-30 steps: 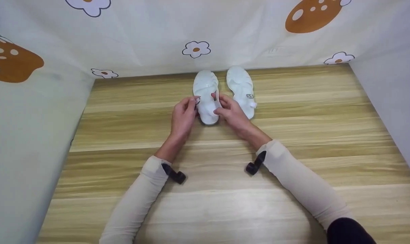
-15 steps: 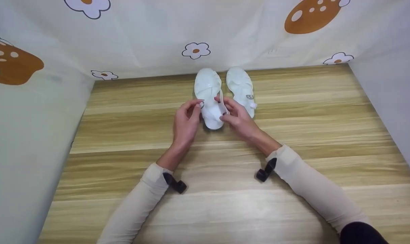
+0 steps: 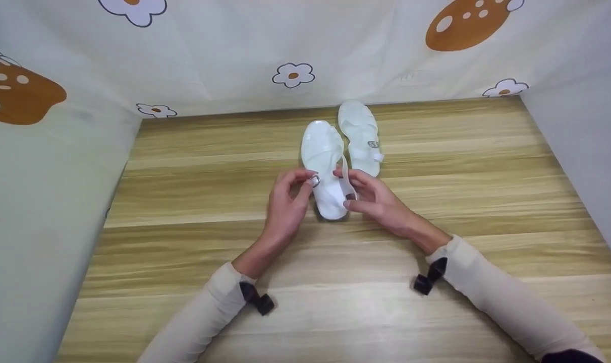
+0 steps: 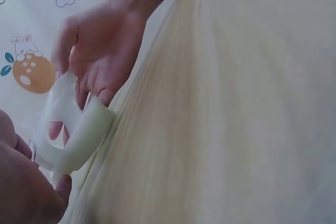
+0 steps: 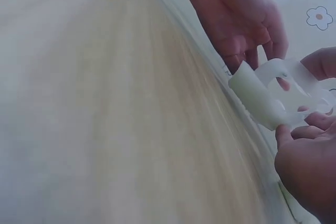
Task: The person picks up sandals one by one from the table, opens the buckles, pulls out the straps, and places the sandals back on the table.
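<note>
A white sandal (image 3: pixel 323 143) is between both hands in the head view, toe pointing away. My left hand (image 3: pixel 286 204) pinches its strap at the silver buckle (image 3: pixel 315 180), on the left side. On the opposite side my right hand (image 3: pixel 381 199) holds the ankle strap and heel edge between thumb and fingers. The upright heel part (image 4: pixel 86 140) shows close up in the left wrist view, with a hand at either side. In the right wrist view the same heel part (image 5: pixel 254 98) faces the camera. The matching sandal (image 3: pixel 356 118) lies just behind and to the right.
Both sandals are over a wood-grain floor surface (image 3: pixel 194 191). A pale cloth backdrop (image 3: pixel 224 55) with flower and orange prints rises behind it. Pale side walls stand at the left (image 3: pixel 38 212) and right (image 3: pixel 577 121).
Both hands have drawn the held sandal away from the backdrop, nearer to me and a little to the right. The other sandal has stayed where it was.
</note>
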### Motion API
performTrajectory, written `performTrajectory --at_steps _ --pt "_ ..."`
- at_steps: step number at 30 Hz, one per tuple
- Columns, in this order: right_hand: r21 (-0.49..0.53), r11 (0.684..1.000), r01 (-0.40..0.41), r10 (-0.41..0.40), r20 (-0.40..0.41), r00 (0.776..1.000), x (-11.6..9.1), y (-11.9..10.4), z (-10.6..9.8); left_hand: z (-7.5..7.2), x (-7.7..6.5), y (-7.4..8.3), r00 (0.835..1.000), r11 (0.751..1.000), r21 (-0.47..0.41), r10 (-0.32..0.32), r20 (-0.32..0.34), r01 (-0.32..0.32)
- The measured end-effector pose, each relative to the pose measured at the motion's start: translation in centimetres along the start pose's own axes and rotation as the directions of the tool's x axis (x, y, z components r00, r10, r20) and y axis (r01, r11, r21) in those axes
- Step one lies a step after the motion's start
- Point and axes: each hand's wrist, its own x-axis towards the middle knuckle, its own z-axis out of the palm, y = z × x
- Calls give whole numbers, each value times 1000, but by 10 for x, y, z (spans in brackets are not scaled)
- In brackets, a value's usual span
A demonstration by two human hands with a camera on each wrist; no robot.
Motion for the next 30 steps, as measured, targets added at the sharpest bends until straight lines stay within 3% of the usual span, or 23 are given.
performTrajectory --at_steps 16,22,26,30 --pt "-6 999 -42 42 87 995 -18 0 2 2 -9 -2 1000 997 73 -6 29 4" --pt "-75 995 -61 67 86 994 -17 -3 3 -2 -2 -2 995 993 121 -4 101 -8" --pt "-126 990 -71 78 49 996 -13 -9 3 -6 3 -4 988 990 141 -25 155 3" --pt "-252 968 -6 -7 -49 999 -5 -15 3 -9 7 -6 982 990 137 -42 185 17"
